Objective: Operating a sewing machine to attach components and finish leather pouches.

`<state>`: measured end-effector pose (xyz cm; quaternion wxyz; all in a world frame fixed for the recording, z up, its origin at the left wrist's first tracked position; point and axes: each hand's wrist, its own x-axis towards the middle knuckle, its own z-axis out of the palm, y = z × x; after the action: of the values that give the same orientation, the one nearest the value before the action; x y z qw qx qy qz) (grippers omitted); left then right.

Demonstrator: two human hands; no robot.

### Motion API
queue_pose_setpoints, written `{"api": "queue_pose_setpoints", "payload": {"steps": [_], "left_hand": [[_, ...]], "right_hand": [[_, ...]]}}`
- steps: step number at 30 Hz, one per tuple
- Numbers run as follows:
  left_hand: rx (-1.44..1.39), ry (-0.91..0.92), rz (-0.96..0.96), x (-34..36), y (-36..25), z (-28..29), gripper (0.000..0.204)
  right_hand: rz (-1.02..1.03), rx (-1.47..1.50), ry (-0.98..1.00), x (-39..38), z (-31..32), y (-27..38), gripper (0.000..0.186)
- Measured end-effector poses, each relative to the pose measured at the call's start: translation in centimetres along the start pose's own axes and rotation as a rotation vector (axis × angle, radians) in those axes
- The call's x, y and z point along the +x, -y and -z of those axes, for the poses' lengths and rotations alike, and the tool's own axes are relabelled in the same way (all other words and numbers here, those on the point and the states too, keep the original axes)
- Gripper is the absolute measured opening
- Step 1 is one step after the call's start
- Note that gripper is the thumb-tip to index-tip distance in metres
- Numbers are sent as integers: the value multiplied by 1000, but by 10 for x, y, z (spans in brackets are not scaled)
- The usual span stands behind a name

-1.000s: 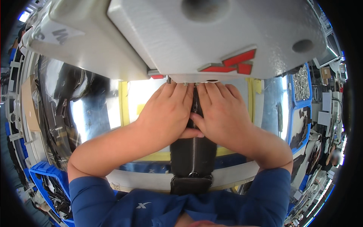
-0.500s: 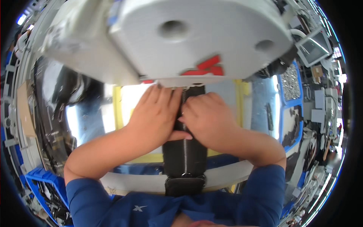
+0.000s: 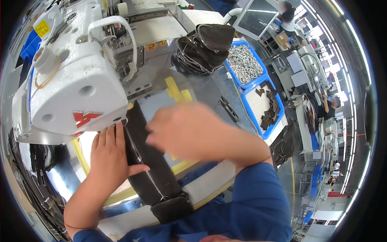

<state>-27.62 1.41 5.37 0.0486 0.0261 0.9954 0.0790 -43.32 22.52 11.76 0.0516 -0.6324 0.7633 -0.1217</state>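
A long strip of dark material [image 3: 160, 171] with a metal zipper [image 3: 133, 142] down its length runs from the sewing machine [image 3: 80, 76] toward my body. My left hand [image 3: 109, 151] lies flat along the strip's left side, fingers stretched up to the machine head and thumb resting across near the zipper. A zipper slider sits just above that thumb. Blurred by motion, my right hand [image 3: 183, 131] is over the right side of the strip, its fingers too smeared to read. A dark flap hangs at the strip's near end. The needle area is hidden by the machine head.
Behind the work stands a pile of dark zippered pouches [image 3: 205, 48]. Thread snips [image 3: 229, 109] lie to the right. Beyond them are metal rings [image 3: 244, 64] in one blue bin and dark small pieces [image 3: 271, 109] in another. A person [image 3: 287, 18] is far off.
My view has swung right, so the machine now appears at the left. My right hand has come off the strip and moved right; the left stays on it.
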Motion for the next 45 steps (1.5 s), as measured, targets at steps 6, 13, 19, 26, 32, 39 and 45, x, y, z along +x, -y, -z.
{"api": "queue_pose_setpoints", "payload": {"steps": [6, 13, 19, 26, 32, 39, 45], "left_hand": [[-3, -35, 13, 0, -1, -5, 141], [14, -35, -11, 7, -7, 0, 136], [69, -73, -23, 4, -7, -3, 137], [103, -136, -27, -1, -1, -6, 130], [58, -105, -23, 0, -4, -4, 131], [-701, -212, -59, -19, -8, 36, 102], [-1349, -229, 80, -22, -9, 26, 52]], "right_hand": [[-894, -149, -323, -73, 32, -129, 22], [-1244, -345, -129, -195, -5, -249, 26], [-1051, -386, -460, -154, -2, -221, 33], [-437, -365, -695, -49, 37, -167, 46], [-480, -642, -479, -30, 39, -175, 32], [-519, 639, -551, -32, 61, 6, 11], [-451, 1402, -78, -7, -25, 8, 37]]}}
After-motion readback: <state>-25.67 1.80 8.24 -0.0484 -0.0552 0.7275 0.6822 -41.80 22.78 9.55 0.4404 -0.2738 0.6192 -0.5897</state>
